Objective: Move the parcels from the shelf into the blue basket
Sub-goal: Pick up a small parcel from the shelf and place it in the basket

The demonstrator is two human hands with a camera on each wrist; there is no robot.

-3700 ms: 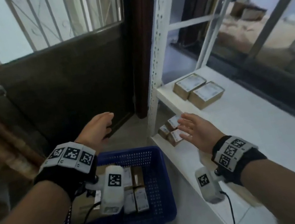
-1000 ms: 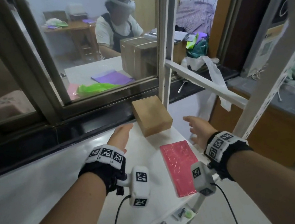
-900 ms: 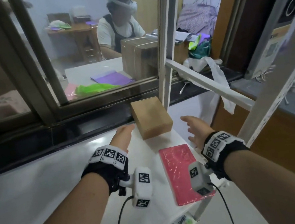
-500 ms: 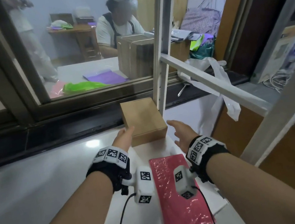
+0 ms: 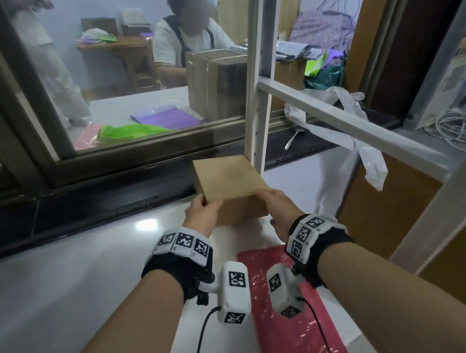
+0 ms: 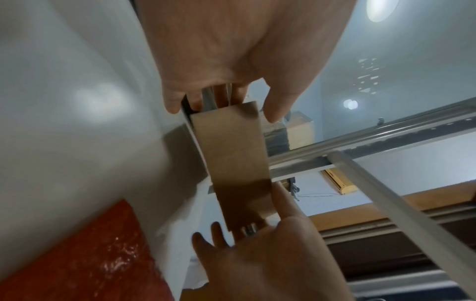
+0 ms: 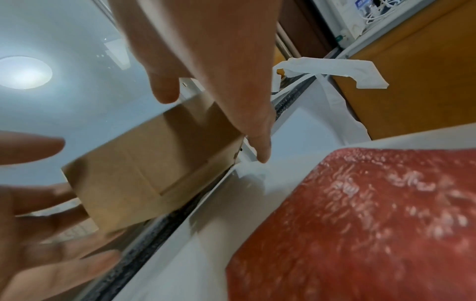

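Two hands on one cardboard box [image 5: 229, 187] at back of white shelf [image 5: 76, 295], by the window. Left hand [image 5: 203, 215] grasping left side, thumb on top; right hand [image 5: 276, 204] grasping right side. Red parcel [image 5: 295, 335] flat on shelf, nearer, untouched.

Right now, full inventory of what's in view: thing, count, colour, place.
cardboard box: 1, brown, back of the shelf by the white upright, held between both hands
flat parcel: 1, red, shiny wrap, lying on the shelf nearer than the box, under the wrists
shelf: 1, white, glossy, below the window
shelf upright: 1, white, behind the box
plastic bag: 1, white, draped over the shelf's side rail
window frame: 1, dark, behind the shelf
seated person: 1, white top, beyond the glass
left hand: grip on the box's left side
right hand: grip on the box's right side
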